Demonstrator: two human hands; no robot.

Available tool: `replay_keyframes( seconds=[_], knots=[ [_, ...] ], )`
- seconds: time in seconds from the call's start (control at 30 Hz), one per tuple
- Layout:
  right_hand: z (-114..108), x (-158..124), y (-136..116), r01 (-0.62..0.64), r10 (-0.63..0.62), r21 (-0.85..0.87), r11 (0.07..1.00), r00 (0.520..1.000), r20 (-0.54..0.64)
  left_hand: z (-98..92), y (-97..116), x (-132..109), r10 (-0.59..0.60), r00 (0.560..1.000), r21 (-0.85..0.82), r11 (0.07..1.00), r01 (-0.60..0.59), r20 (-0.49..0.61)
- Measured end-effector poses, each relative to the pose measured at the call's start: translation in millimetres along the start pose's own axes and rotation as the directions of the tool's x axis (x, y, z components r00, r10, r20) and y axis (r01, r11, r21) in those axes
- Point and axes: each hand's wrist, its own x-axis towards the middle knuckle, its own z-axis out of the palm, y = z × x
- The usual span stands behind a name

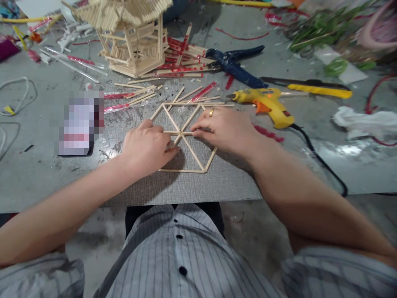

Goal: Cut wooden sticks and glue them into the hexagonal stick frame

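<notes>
A flat hexagon of thin wooden sticks [198, 161] with spokes meeting in its middle lies on a grey textured mat [186, 186]. My left hand [145, 147] rests on the hexagon's left side, its fingers curled and pinching a stick near the centre. From the right, my right hand [223, 128], with a ring on one finger, reaches in and its fingertips press together on the horizontal spoke at the hub. Both hands meet at the centre of the frame.
A yellow glue gun [269, 105] with a black cord lies right of the hexagon. Behind are a stick-built model house [133, 37], loose sticks and red wrappers [182, 62], a dark blue glue gun [235, 64], a yellow-handled knife [319, 89], white cloth [356, 122].
</notes>
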Motion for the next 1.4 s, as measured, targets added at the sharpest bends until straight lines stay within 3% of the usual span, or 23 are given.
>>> replay_keyframes(
  seconds=[0.13, 0.3, 0.53, 0.63, 0.73, 0.87, 1.03, 1.13, 1.27, 1.4],
  knots=[
    [-1, 1, -5, -0.032, 0.035, -0.04, 0.999, 0.998, 0.059, 6.0, 4, 8, -0.015, 1.0, 0.035, 0.999, 0.014, 0.026],
    [-4, 4, -9, -0.073, 0.076, -0.036, 0.997, 0.991, 0.111, 13.8, 1, 6, 0.004, 0.999, 0.015, 1.0, -0.004, -0.054],
    [-3, 3, -8, -0.065, 0.067, -0.027, 0.998, 0.993, 0.099, 20.3, -4, 5, 0.062, 0.983, -0.015, 0.998, -0.066, -0.171],
    [-15, 4, -6, -0.059, 0.059, -0.005, 0.998, 0.998, 0.033, 20.4, -5, 5, 0.06, 0.985, -0.034, 0.997, -0.066, -0.163],
    [-38, 6, -6, -0.169, 0.17, -0.049, 0.984, 0.985, 0.003, 19.4, -6, 5, 0.057, 0.989, -0.051, 0.997, -0.064, -0.136],
    [-68, 8, -8, -0.447, 0.467, -0.198, 0.873, 0.881, 0.07, 17.8, -5, 6, 0.037, 0.995, -0.067, 0.997, -0.043, -0.097],
    [-90, -7, 0, -0.642, 0.707, -0.356, 0.679, 0.702, 0.082, 18.3, -6, 6, 0.034, 0.992, -0.065, 0.997, -0.042, -0.12],
    [-95, -20, 10, -0.703, 0.787, -0.443, 0.556, 0.616, 0.009, 18.5, -6, 6, 0.029, 0.989, -0.076, 0.996, -0.04, -0.143],
    [-94, -29, 23, -0.699, 0.819, -0.499, 0.512, 0.572, 0.039, 14.3, -4, 7, -0.036, 0.996, -0.074, 0.997, 0.03, -0.081],
    [-90, -25, 26, -0.747, 0.898, -0.532, 0.399, 0.437, 0.06, 6.3, 0, 5, -0.107, 0.993, -0.071, 0.991, 0.11, 0.051]
  ],
)
